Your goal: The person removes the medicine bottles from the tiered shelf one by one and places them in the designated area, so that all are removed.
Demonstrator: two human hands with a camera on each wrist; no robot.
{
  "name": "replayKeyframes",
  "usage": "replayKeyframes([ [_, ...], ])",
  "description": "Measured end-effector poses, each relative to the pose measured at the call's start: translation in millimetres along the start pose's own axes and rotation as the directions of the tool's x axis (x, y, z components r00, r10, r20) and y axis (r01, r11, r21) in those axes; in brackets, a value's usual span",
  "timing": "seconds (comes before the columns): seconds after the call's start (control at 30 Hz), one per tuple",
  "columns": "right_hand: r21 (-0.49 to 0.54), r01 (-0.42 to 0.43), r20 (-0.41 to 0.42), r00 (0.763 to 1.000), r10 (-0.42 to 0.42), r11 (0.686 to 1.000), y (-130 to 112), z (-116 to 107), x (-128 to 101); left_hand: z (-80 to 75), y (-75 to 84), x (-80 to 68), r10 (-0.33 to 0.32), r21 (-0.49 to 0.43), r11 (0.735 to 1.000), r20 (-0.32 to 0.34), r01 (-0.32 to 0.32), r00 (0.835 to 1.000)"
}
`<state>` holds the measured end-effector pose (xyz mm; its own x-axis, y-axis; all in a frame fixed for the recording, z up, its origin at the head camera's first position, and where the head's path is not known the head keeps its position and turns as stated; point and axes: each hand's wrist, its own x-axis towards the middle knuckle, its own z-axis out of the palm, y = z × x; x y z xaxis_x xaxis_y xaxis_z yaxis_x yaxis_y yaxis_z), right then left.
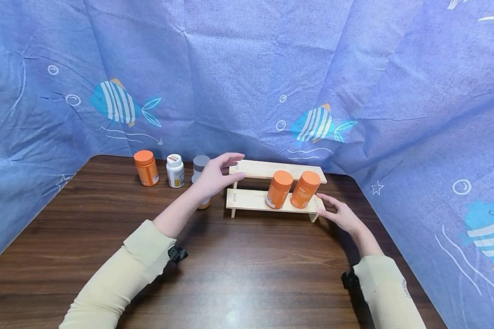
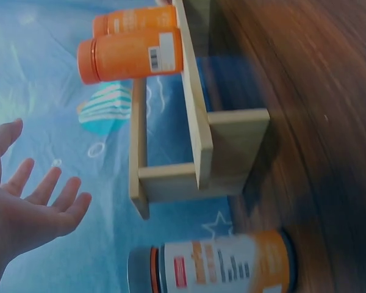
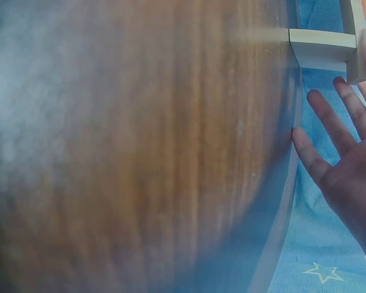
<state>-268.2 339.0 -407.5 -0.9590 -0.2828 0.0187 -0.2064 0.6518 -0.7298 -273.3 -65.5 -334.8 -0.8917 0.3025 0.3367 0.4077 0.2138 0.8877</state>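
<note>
A two-tier wooden rack (image 1: 251,199) stands on the table, two orange bottles with orange lids on its lower board: one orange bottle (image 1: 278,191) left of the other orange bottle (image 1: 306,190). My left hand (image 1: 214,176) is at the rack's left end, thumb and fingers apart, holding nothing; the left wrist view shows its fingers spread beside the rack (image 2: 198,134). At the lower board's right end is my right hand (image 1: 342,217), fingers extended and thumb near the front corner. In the right wrist view, the fingers (image 3: 332,122) are spread near the rack's end; whether they touch it is unclear.
Left of the rack, a grey-lidded bottle (image 1: 201,162) is partly hidden behind my left hand. Further left stand a small white bottle (image 1: 175,172) and another orange bottle (image 1: 147,169). A blue fish-patterned cloth (image 1: 238,91) hangs behind the dark wooden table (image 1: 251,274).
</note>
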Motion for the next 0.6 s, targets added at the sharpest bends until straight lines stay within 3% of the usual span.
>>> replayKeyframes([
  [0.27, 0.004, -0.002, -0.003, 1.000, 0.002, 1.000, -0.9, 0.0, -1.0, 22.5, 2.7, 6.1, -0.006, -0.060, 0.998, -0.026, 0.004, 1.000],
  [0.5, -0.002, 0.016, -0.015, 1.000, -0.016, 1.000, 35.1, 1.1, 11.9, 40.3, 8.0, 8.7, -0.006, -0.043, 0.999, -0.028, 0.005, 1.000],
  [0.6, -0.002, 0.011, -0.013, 1.000, -0.011, 1.000, 35.6, 1.1, 12.1, 48.0, 2.3, 12.7, -0.006, -0.036, 0.999, -0.023, 0.005, 1.000],
])
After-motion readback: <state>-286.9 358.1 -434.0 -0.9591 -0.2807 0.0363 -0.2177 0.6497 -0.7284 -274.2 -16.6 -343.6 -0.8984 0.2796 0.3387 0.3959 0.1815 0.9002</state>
